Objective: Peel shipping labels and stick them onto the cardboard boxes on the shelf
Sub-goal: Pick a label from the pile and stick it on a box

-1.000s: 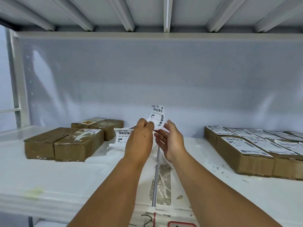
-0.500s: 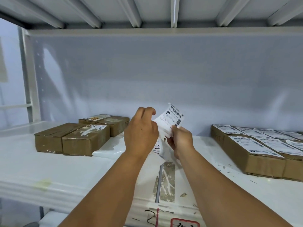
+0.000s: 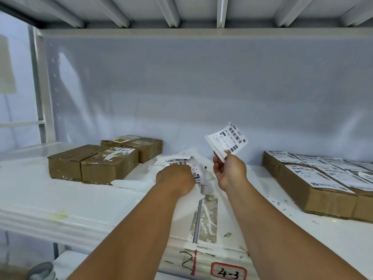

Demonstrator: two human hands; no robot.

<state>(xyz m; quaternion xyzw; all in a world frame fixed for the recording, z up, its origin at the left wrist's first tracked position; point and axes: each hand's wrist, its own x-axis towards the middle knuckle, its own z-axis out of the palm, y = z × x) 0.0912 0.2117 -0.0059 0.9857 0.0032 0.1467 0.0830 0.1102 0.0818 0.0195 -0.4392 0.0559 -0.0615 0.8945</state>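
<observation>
The hands have parted: the right hand pinches the label stack raised rightward, while the left hand has dropped toward the shelf, gripping a label.

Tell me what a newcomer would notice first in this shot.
First, the printed label pinched in the right hand, raised mid-frame. Just left and lower, the left hand grips a curled label strip above the shelf. Then the contrast: mostly bare brown boxes at the left, label-covered boxes at the right.
</observation>
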